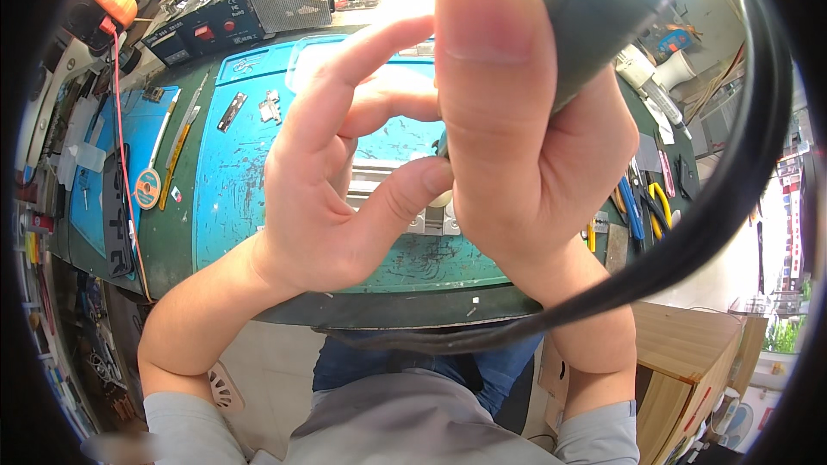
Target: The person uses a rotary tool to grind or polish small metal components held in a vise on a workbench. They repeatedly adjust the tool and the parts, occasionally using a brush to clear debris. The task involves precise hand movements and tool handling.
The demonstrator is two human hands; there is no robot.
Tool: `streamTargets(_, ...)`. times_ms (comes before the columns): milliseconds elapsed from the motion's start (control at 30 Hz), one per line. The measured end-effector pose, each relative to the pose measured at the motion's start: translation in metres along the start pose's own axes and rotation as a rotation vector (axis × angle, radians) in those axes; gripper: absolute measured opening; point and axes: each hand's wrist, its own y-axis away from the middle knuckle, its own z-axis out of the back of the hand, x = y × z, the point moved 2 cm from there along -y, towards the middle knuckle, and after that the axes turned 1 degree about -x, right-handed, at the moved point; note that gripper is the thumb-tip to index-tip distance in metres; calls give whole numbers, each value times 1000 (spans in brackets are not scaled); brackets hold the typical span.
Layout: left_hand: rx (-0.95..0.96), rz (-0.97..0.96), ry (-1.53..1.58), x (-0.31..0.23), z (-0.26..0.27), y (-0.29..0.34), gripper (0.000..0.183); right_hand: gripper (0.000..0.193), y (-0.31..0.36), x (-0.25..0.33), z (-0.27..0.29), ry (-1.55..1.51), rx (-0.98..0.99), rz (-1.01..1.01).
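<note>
Close in front of me, my right hand (525,129) is wrapped round a dark green-grey cylindrical tool (599,13), with its thumb raised large in view. My left hand (332,181) is beside it, fingers curled and thumb bent in toward the right hand. The left fingertips run behind the right thumb, so what they pinch or touch there is hidden. Below the hands, a silver metal clamp fixture (433,222) lies on the blue work mat (237,237), partly covered by them.
A thick black cable (689,250) loops down the right side and across my lap. Pliers (659,207) lie at the right. At the left are a yellow knife (175,164) and an orange-labelled spool (148,188). A black box unit (228,26) stands at the back left.
</note>
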Motion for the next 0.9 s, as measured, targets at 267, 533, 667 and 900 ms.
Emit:
streamTargets(267, -20, 8, 39, 1, -1, 1, 59, 22, 7, -2, 8, 9, 128, -12)
streamTargets(533, -31, -9, 39, 2, -3, 2, 57, 32, 2, -3, -1, 2, -24, -2)
streamTargets(667, -10, -8, -4, 1, 0, 2, 57, 33, 2, -4, -2, 40, -33, 32)
streamTargets(900, 2, -7, -48, -2, 1, 2, 58, 32, 2, -6, -3, 43, -44, 42)
